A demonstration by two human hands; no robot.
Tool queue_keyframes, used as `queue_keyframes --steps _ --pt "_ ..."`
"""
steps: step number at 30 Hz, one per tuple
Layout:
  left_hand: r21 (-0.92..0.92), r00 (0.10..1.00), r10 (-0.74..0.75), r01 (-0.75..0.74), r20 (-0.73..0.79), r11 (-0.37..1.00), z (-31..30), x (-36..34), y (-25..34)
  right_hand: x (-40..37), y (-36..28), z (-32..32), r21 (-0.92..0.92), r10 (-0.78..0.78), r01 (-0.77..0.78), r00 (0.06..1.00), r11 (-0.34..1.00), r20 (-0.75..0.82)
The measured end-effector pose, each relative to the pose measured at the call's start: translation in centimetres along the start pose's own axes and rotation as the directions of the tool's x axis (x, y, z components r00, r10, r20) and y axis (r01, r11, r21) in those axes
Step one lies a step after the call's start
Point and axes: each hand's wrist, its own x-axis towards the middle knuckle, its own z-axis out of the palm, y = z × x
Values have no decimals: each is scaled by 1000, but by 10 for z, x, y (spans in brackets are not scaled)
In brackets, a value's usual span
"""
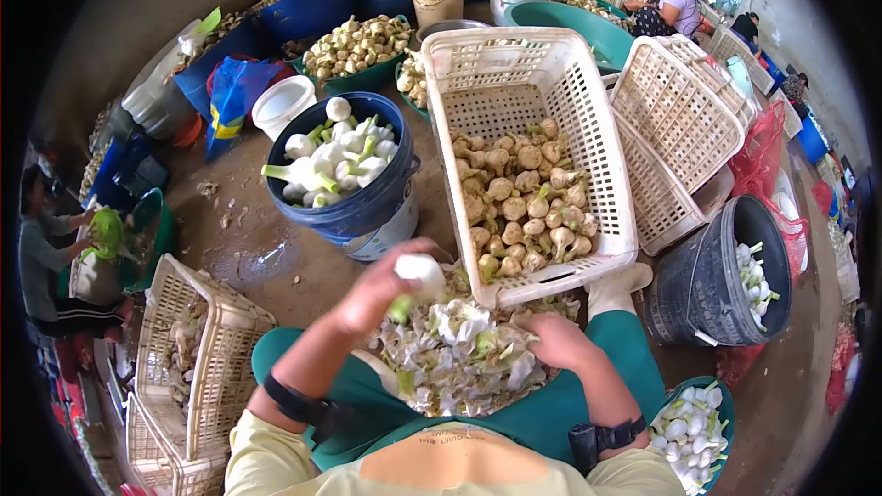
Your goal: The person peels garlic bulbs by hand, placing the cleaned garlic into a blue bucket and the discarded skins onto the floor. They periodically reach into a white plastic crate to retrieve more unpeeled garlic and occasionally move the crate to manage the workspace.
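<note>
My left hand [375, 292] is closed around a peeled white garlic bulb [420, 274] with a short green stem, just below the blue bucket [386, 211]. That bucket holds a heap of peeled white bulbs [335, 158]. My right hand [554, 340] lies low at the right side of a pile of papery peelings [459, 349] between my knees; its fingertips are partly hidden among the peelings. Beyond my hands, a tilted cream plastic crate [602, 161] holds brown unpeeled bulbs [524, 193] in its lower part.
A black bucket [689, 280] with white bulbs stands right, above a basin of white bulbs [691, 432]. Cream crates stand at left [175, 312] and right [680, 101]. One person [50, 257] sits at left, another [680, 5] at the upper right. Tubs line the back.
</note>
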Motion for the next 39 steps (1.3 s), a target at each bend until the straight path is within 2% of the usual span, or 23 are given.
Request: queue_keyframes --steps 1,3,5,6,9,11,15,16,17,18,20,21,23,24,26,27,29,33,35,36,37,38,39 --pt "-46 997 56 -58 -45 997 -18 11 14 8 -3 -13 95 119 -126 990 987 75" --pt "-259 948 127 -207 -292 943 -69 44 22 35 9 -30 106 225 -219 973 970 -56" --pt "-341 757 95 -398 -646 851 -65 65 55 79 42 -17 -47 173 -180 977 983 -125" --pt "-332 745 101 -409 -660 850 -72 71 52 100 51 -8 -128 152 -174 974 976 -168" --pt "-133 802 142 -265 -580 955 -54 67 20 157 63 29 -59 240 -233 942 971 234" --pt "-125 857 22 -101 -514 987 -36 59 -3 166 61 59 -383 246 -139 937 913 247" --pt "11 949 -43 49 -313 999 -22 39 -41 181 57 46 -607 311 36 834 794 455" --pt "76 960 -47 70 -275 995 -17 37 -49 161 44 15 -343 343 -229 882 911 323" --pt "176 976 -27 65 -215 982 -11 34 -55 147 33 -8 -7 417 -424 888 906 194" --pt "385 984 31 40 -174 922 -1 33 -51 138 28 -10 168 363 -372 928 913 82" --pt "702 973 223 -121 -55 702 22 28 -50 106 -19 -32 676 268 -224 963 702 41" --pt "701 931 365 -276 24 658 30 29 -55 95 -26 -19 663 157 3 971 749 -182" --pt "682 853 519 -413 57 604 38 27 -66 74 -49 -27 447 -44 248 907 859 -419" --pt "684 851 523 -416 59 600 40 23 -64 68 -58 -30 445 -47 252 905 860 -422" --pt "691 835 546 -434 67 578 43 10 -57 58 -74 -30 688 140 159 923 708 -358" --pt "696 839 540 -425 63 579 45 5 -53 56 -78 -26 608 120 235 867 758 -484" --pt "826 758 643 -432 114 363 50 0 -45 49 -90 -22 630 164 147 898 762 -408" --pt "856 737 664 -420 126 303 52 -11 -44 43 -98 -8 647 158 245 852 722 -499" --pt "865 749 645 -417 154 278 56 -20 -42 39 -95 -3 800 180 293 880 523 -440" --pt "734 838 544 -391 35 555 56 -24 -46 30 -101 -12 918 220 201 933 341 -286" --pt "539 914 403 -316 -48 781 56 -26 -52 26 -100 -11 918 226 207 929 338 -293" --pt "78 958 268 -261 -102 962 58 -24 -63 23 -98 -8 993 217 110 969 45 -117" --pt "80 958 269 -262 -94 962 59 -25 -63 19 -94 -4 969 152 -12 987 -247 51"
